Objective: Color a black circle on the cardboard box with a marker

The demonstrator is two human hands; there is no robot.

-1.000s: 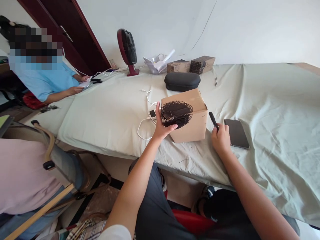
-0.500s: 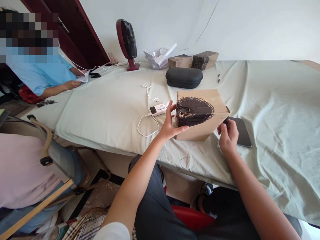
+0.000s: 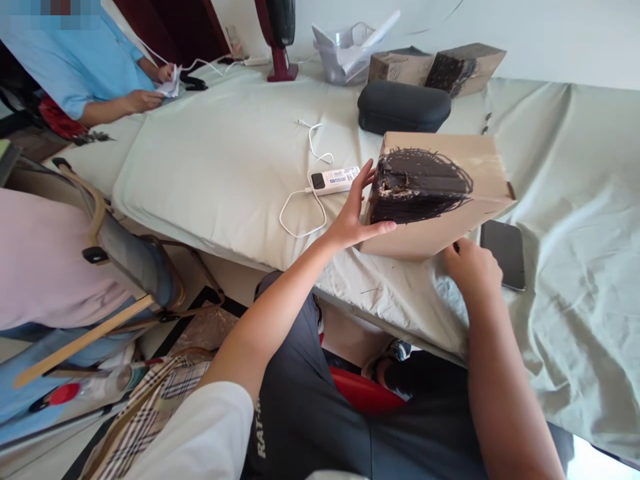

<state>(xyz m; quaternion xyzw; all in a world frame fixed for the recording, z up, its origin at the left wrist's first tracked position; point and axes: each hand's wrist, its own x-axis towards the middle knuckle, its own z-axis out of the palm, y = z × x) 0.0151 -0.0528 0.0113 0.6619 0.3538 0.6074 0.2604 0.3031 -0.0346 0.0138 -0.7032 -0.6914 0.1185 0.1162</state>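
Nearest, the wearer's dark grey trousers [image 3: 320, 400] and white sleeve [image 3: 195, 427], below the edge of a surface [image 3: 230, 173] spread with wrinkled pale green cloth. Hands apart, each busy. Left hand [image 3: 350, 223] clamped wide on the left end of a cardboard box [image 3: 430, 233], thumb on the near face, other fingers round the far side, tips partly hidden. Right hand [image 3: 475, 267] curled round a small dark object [image 3: 456, 247], mostly hidden, just beside the box's lower right edge; contact with the box can't be told. Box is at the near side of the surface, between the hands, black scribbled patch and torn spot toward its left end; can't tell if its right end sits flat. Dark flat tablet-like slab [image 3: 505, 257] lies just right of the right hand. White bar-shaped block [image 3: 340, 180] with white cable, left of the box. Behind the box, black oblong case [image 3: 405, 107]; farther, two smaller cartons [image 3: 483, 73], clear tub [image 3: 333, 63] of papers, dark red fan [image 3: 283, 70]. Far left, a co-worker in blue [image 3: 95, 60] holds white papers [image 3: 171, 81].
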